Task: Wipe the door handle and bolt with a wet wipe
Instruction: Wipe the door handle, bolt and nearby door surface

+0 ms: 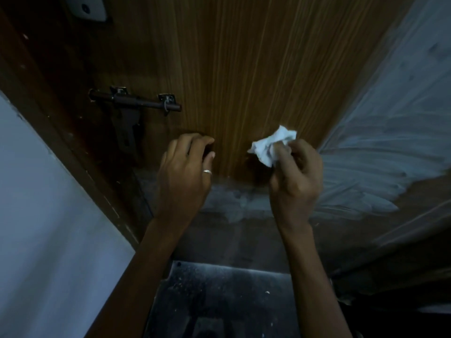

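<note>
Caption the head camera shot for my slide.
Right hand pinches a crumpled white wipe near the wooden door; left hand loosely curled beside, both clear of the bolt.

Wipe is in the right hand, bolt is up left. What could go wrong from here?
1. The wet wipe is crumpled into a ball in the right hand, so it may skip brackets on the bolt.
2. The left hand sits between wipe and bolt and could block the reach.
3. The bolt is dark against a dim door; leftover grime may go unseen.
</note>
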### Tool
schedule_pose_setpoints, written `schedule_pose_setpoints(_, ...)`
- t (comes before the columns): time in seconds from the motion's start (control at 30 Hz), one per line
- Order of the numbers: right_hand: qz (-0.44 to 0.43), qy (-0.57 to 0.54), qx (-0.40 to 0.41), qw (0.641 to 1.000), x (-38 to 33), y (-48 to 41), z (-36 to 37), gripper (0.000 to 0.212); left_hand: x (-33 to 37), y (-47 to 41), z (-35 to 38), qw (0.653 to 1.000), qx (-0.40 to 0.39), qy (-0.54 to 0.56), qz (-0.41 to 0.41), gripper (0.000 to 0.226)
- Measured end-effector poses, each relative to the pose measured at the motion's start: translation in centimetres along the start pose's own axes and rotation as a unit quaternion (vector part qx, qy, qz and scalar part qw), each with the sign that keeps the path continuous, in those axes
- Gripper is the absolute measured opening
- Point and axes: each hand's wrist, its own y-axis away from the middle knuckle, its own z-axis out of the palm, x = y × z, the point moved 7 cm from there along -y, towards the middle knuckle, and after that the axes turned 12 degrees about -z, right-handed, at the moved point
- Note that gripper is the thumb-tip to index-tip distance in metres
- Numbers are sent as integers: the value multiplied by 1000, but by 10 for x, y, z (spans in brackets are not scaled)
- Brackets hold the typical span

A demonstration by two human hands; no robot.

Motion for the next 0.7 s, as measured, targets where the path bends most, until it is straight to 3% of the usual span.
schedule_pose_setpoints(0.1, -16, -23, 9, 1000, -23, -14, 15, 22, 4, -1, 0, 1000, 11, -1, -2, 18)
schedule_pose_setpoints(0.2, -88, -43, -94, 991, -49, 22, 43, 21, 5, -4, 0, 1000, 22, -1, -15, 17)
schedule_pose_setpoints(0.3, -65, -57, -150, 985, -27, 50, 37, 28, 7, -5, 1, 1000, 22, -6, -16, 15)
schedule_pose_setpoints(0.43, 38, 1, -27, 999, 13, 18, -4, 23, 9, -7, -1, 999, 22, -15, -23, 16)
schedule_pose_setpoints(0.53, 68, -3, 55, 996, 7, -20, -9, 20, 10, -6, -1, 999, 21, -11, -26, 16)
schedule_pose_setpoints(0.6, 22, -33, 29, 999, -15, -21, 11, 21, 10, -6, -1, 999, 18, -6, -26, 15)
schedule_pose_setpoints(0.7, -94, -48, -103, 989, -52, 26, 50, 21, 10, -7, 0, 999, 19, -5, -26, 16)
